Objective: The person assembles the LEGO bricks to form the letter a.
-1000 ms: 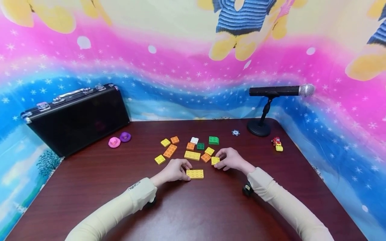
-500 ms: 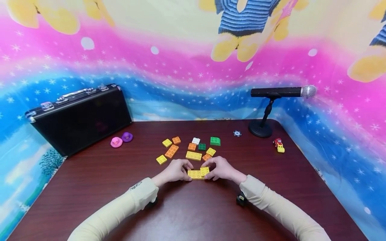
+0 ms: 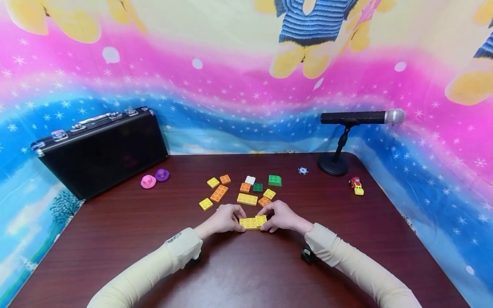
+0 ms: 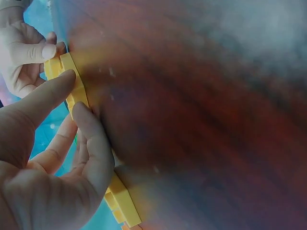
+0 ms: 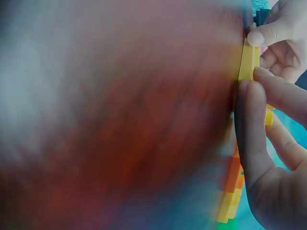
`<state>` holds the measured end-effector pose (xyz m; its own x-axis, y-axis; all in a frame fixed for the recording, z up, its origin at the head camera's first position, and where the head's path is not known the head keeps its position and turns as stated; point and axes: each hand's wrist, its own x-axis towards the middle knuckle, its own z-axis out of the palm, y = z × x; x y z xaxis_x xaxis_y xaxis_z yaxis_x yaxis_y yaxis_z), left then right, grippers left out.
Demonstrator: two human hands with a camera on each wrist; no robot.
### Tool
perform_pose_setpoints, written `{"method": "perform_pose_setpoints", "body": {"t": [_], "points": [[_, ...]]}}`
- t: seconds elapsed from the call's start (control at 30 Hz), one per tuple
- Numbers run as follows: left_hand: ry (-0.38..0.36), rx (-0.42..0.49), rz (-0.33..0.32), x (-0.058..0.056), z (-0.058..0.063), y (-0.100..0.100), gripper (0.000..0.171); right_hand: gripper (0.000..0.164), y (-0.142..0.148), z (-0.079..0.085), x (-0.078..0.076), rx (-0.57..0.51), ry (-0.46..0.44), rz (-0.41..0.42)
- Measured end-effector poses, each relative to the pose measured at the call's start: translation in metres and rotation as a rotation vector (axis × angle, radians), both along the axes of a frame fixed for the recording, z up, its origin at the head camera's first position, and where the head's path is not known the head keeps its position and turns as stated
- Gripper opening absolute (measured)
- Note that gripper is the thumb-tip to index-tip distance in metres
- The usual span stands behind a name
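Near the middle of the table, a long yellow toy brick [image 3: 247, 223] lies flat with its studs up. A small square yellow brick [image 3: 260, 220] sits on its right end. My left hand [image 3: 222, 219] grips the long brick's left end between thumb and fingers. With thumb and fingertips, my right hand [image 3: 285, 216] pinches the small brick at the right end. Both hands also show around the yellow bricks in the left wrist view, where the long brick [image 4: 76, 88] is partly covered by fingers. In the right wrist view the long brick's side [image 5: 246, 62] shows between the two hands.
Behind the hands lie loose bricks, among them a yellow one [image 3: 247, 199], an orange one [image 3: 219, 193] and a green one [image 3: 275, 180]. A black case [image 3: 104, 154] stands left, by two toy ducks [image 3: 148, 182]. At right are a microphone stand [image 3: 333, 164] and a toy car [image 3: 356, 185].
My right hand has carried the small yellow brick left and toward me onto the long brick's right end, where it now sits lower. The left hand has stayed at the long brick.
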<state>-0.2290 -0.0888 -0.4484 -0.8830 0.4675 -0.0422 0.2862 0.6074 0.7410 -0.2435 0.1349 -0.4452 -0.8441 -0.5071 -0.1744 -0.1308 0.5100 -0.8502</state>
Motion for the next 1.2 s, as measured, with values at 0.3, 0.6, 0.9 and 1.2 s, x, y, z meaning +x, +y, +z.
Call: {"method": "perform_pose_setpoints", "body": {"t": [0.3,0.6,0.9,1.2], "points": [[-0.039,-0.014,-0.011,-0.0017,0.0006,-0.0003,0.030,0.031,-0.0019,-0.0012,0.0010,0.017,0.020,0.008],[-0.030,-0.025,-0.021,-0.0053,0.0000,-0.0043,0.030,0.029,-0.0081,-0.0029,0.0022,0.073,0.079,0.028],[0.023,-0.032,-0.019,-0.0045,0.0002,0.0000,0.030,0.034,-0.0062,-0.0051,0.0008,0.077,0.067,0.006],[0.029,-0.046,-0.002,-0.0057,-0.0021,0.0016,0.031,0.033,-0.0029,-0.0060,0.0003,0.006,0.021,-0.019]]}}
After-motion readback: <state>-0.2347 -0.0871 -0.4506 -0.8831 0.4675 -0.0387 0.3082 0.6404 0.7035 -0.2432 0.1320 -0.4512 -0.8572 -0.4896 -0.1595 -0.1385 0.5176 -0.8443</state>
